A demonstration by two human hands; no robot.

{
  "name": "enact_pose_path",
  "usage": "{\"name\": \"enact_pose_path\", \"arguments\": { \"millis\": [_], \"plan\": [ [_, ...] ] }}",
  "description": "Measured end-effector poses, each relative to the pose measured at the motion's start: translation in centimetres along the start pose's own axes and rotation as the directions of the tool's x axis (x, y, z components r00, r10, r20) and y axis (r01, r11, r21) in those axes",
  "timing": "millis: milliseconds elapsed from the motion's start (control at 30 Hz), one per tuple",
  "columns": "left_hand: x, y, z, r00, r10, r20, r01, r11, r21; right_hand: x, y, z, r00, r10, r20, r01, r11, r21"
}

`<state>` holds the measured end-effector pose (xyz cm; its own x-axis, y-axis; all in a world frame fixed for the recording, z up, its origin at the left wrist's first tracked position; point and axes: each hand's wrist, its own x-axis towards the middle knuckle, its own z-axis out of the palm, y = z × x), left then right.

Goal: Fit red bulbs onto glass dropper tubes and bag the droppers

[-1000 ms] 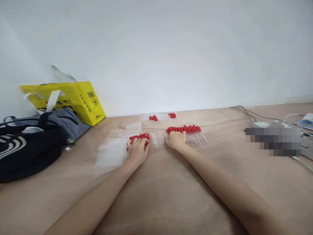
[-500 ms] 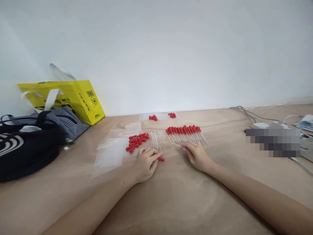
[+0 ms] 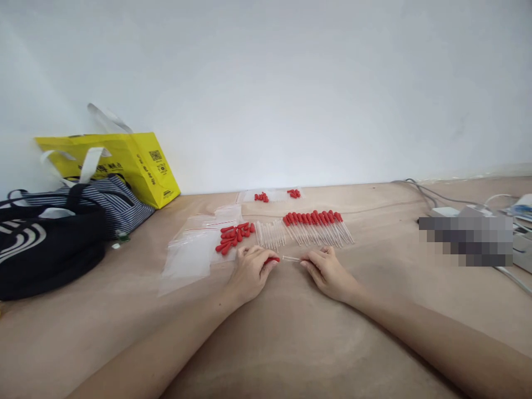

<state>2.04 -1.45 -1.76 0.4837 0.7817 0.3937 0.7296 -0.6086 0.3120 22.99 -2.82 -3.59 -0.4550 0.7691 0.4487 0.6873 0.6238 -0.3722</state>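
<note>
My left hand (image 3: 250, 270) pinches a small red rubber cap (image 3: 273, 259) just above the wooden table. My right hand (image 3: 328, 270) pinches a thin clear glass tube (image 3: 290, 259) that points at the cap, with a small gap between them. Beyond the hands lie a heap of loose red caps (image 3: 233, 235), a bunch of bare clear tubes (image 3: 271, 234) and a row of tubes fitted with red caps (image 3: 319, 226). Empty clear zip bags (image 3: 189, 255) lie to the left of the cap heap.
Two small bags with red caps (image 3: 276, 195) lie near the white wall. A yellow shopping bag (image 3: 120, 164), a striped bag (image 3: 112, 205) and a black bag (image 3: 45, 249) stand at the left. Cables and grey boxes (image 3: 457, 213) lie at the right.
Both hands drew back from the piles toward me. The left hand picked up one red cap, the right one clear tube, and they have come together in front of the piles.
</note>
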Motion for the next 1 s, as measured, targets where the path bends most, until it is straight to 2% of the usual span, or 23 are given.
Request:
{"name": "enact_pose_path", "arguments": {
  "millis": [267,467,633,833,1000],
  "plan": [
    [0.23,0.10,0.06,0.987,-0.137,0.085,0.149,0.977,-0.149,0.19,-0.35,0.29,0.999,-0.043,0.015,0.043,0.999,-0.010],
    [0.15,-0.24,0.08,0.985,-0.144,0.097,0.162,0.966,-0.204,0.09,-0.54,0.31,0.992,-0.122,-0.007,0.122,0.990,-0.072],
    [-0.07,-0.19,0.03,0.991,-0.098,0.094,0.114,0.976,-0.185,0.23,-0.62,0.25,0.972,-0.233,0.000,0.229,0.955,-0.187],
    [-0.25,0.22,0.04,0.999,-0.009,0.048,0.015,0.994,-0.108,0.44,-0.63,0.00,0.955,-0.296,0.006,0.285,0.913,-0.291],
    [-0.39,0.48,-0.18,0.998,0.050,0.046,-0.046,0.997,-0.069,0.48,-0.87,-0.08,0.951,-0.309,-0.017,0.296,0.924,-0.243]
  ]
}}
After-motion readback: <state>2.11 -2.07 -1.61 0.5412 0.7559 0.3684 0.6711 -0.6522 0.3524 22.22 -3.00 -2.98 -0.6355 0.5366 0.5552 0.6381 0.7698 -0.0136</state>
